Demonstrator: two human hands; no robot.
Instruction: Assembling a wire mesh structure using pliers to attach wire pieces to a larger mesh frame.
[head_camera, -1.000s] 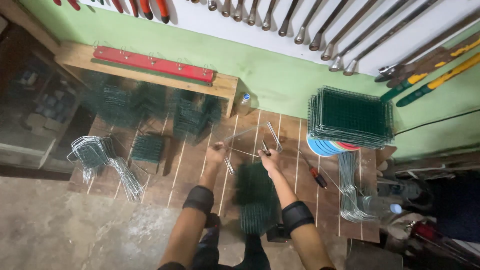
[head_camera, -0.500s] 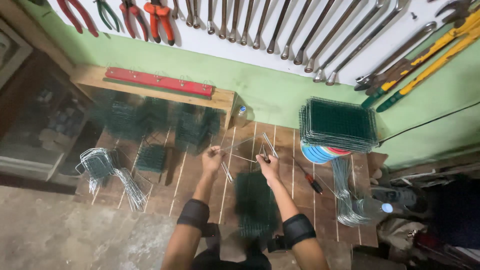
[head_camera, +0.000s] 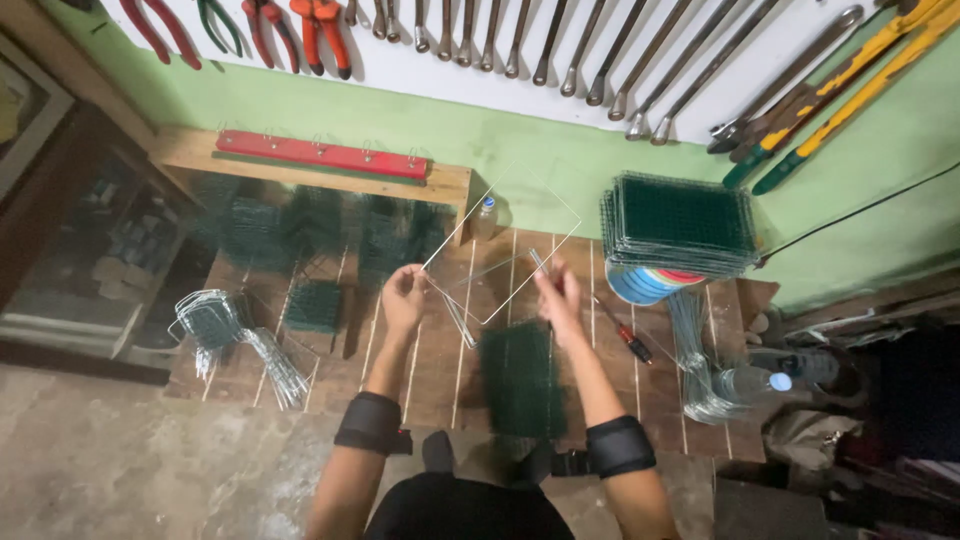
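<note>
Left hand (head_camera: 403, 298) and right hand (head_camera: 556, 290) raised over the bench (head_camera: 440, 370), each with a closed grip on a thin wire frame (head_camera: 500, 245) that spans between them and rises tilted beyond the fingers toward the wall. Just below the right hand, a blurred green mesh panel (head_camera: 518, 378) hangs near the body; whether either hand touches it cannot be told. Right of the right hand lie a screwdriver (head_camera: 625, 335) and, farther off, a mesh stack (head_camera: 680, 222). Left of the left hand, bent wires (head_camera: 235, 335) lie on the bench. Pliers (head_camera: 318, 30) hang on the wall above
</note>
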